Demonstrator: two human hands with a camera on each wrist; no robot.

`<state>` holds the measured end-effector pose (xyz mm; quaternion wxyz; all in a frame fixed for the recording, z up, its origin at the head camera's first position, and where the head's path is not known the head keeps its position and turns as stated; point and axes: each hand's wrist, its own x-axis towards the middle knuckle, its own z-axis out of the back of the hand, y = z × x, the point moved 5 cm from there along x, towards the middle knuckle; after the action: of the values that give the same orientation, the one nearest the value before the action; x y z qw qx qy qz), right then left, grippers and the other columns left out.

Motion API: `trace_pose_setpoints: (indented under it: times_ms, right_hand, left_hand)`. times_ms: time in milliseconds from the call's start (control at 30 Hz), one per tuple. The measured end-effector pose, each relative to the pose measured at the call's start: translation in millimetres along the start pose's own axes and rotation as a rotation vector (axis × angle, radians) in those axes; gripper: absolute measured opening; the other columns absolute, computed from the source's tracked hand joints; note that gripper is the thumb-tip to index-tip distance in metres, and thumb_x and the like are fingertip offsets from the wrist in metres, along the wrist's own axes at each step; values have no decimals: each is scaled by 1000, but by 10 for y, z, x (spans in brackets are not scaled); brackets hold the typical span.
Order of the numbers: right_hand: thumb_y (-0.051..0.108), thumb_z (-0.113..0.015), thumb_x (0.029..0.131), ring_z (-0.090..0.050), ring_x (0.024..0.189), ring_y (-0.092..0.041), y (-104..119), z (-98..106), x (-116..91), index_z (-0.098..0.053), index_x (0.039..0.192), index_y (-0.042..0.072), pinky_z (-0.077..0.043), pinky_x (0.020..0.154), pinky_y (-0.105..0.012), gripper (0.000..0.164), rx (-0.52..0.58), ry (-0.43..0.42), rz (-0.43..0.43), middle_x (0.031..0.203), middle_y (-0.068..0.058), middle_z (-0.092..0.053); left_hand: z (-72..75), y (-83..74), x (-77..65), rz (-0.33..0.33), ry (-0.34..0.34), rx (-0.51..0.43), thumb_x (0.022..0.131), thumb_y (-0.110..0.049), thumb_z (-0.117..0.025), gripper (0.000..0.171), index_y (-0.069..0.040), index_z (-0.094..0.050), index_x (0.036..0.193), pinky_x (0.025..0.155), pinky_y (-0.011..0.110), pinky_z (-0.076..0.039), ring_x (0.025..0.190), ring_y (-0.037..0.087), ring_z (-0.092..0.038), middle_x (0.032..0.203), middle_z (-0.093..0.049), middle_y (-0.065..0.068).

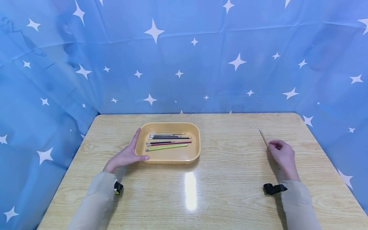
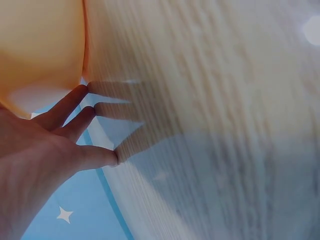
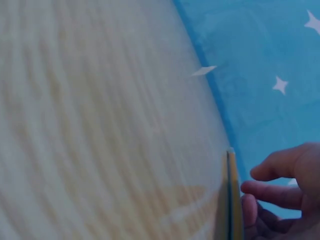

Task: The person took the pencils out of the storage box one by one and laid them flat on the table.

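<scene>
A tan tray (image 1: 169,157) with rounded corners holds several pencils lying side by side, among them a yellow-green pencil (image 1: 166,147), a red one and black ones. My left hand (image 1: 126,155) touches the tray's left end, thumb along the front rim and fingers stretched along the side; the left wrist view shows spread fingertips (image 2: 116,158) low by the table. At the right, my right hand (image 1: 283,156) pinches a yellowish pencil (image 1: 263,138) near its lower end, which the hand hides. In the right wrist view this pencil (image 3: 235,195) runs beside the bent fingers (image 3: 272,194).
The wooden table (image 1: 224,179) has a bright light reflection in front of the tray. A blue curtain with white stars (image 1: 201,64) hangs behind the table and along both sides. Black wrist cameras (image 1: 274,188) sit at the sleeves.
</scene>
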<state>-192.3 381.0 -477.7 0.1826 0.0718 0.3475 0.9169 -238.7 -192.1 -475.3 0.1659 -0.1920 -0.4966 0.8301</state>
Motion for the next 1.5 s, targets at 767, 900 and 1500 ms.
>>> trace_pose_setpoints:
  times_ms: [767,900,1500]
  right_hand:
    - [5,-54,93,-59,91,-42,635,-425,-227,-61,113,-11,-47,70,-38,26,84,65,339,115,-32,-46]
    - [5,-53,93,-58,92,-40,741,-507,-249,-60,116,-10,-48,72,-42,27,101,105,353,118,-32,-45]
    - [4,-56,95,-58,98,-37,1247,-920,-311,-58,123,-6,-51,80,-48,30,201,317,436,122,-26,-47]
  left_hand:
    - [6,-14,-15,18,-27,33,80,-28,-79,122,-18,18,153,109,61,-16,139,47,-17,157,2,26]
    - [14,1,-22,28,-37,48,80,-30,-79,122,-19,18,153,109,61,-15,139,46,-17,158,3,24]
    - [20,-51,-38,0,-25,40,81,-25,-79,121,-18,17,153,108,63,-16,139,47,-17,158,2,23]
